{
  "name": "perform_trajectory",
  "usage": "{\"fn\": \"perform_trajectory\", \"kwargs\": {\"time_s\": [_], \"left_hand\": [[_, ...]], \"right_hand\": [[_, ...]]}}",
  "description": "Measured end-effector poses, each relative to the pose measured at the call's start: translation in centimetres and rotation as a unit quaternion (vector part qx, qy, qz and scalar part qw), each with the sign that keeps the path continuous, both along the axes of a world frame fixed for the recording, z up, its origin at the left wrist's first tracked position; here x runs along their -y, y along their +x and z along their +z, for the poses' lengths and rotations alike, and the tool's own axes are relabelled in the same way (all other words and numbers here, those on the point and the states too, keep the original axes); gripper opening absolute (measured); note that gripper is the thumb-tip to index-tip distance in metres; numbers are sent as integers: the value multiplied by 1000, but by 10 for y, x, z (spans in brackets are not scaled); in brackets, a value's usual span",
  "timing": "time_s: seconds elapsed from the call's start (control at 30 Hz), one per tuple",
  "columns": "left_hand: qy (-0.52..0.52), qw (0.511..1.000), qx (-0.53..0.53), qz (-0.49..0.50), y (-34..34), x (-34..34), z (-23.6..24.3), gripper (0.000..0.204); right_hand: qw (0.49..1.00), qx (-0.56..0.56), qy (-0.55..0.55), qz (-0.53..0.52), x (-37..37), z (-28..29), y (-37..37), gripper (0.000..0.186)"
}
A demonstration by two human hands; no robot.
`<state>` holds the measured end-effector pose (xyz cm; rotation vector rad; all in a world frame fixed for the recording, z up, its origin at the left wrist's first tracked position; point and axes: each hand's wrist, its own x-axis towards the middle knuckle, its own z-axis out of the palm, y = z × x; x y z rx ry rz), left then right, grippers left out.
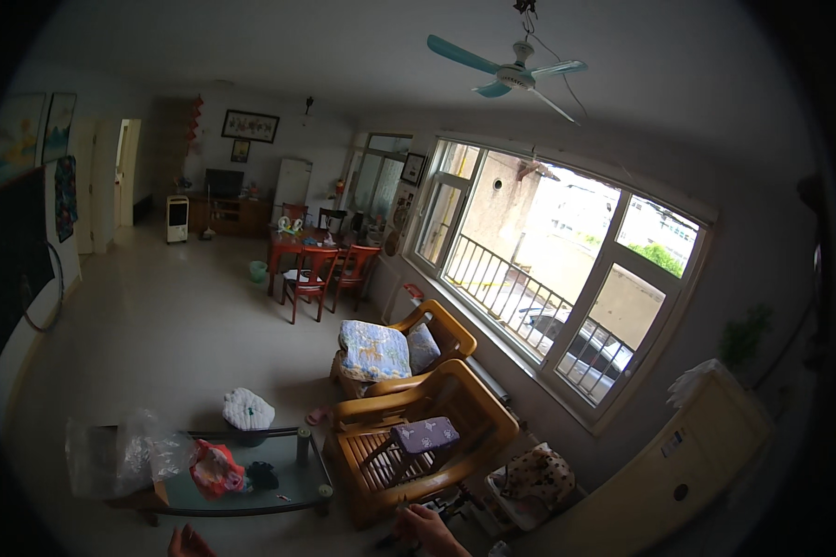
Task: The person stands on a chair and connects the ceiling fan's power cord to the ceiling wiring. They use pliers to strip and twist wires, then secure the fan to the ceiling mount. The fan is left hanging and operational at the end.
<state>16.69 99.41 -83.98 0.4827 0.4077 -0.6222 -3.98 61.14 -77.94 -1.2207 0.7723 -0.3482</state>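
Observation:
At the lower edge my left hand (189, 542) shows only in part, below the glass-topped coffee table (288, 464). Its fingers are loosely bent and slightly apart, with nothing seen in them. My right hand (424, 529) is closed in front of the wooden armchair (362, 506); a small dark thing shows at its fingertips, too dim to name. On the coffee table lie a red and white crumpled plastic bag (217, 472), a dark bundle (263, 475) and a large clear plastic bag (125, 455). A purple patterned stool (425, 434) stands on the armchair's slatted seat.
Behind the coffee table is a white covered stool (248, 408). A second armchair (450, 325) with a flowered cover stands by the window (529, 251). Right of me are a cloth-draped chair (534, 473) and a tall cream cabinet (669, 464). Red chairs (314, 278) surround a far table.

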Motion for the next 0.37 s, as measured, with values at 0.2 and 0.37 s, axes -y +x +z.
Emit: {"fn": "perform_trajectory", "kwargs": {"time_s": [0.2,0.37], "left_hand": [[20,999,39,-27,15,-29,-36,35],[150,982,86,-70,25,-32,-50,82]], "right_hand": [[999,0,-35,-20,-7,11,15,19],[999,-22,-42,-10,-1,20,18,18]]}}
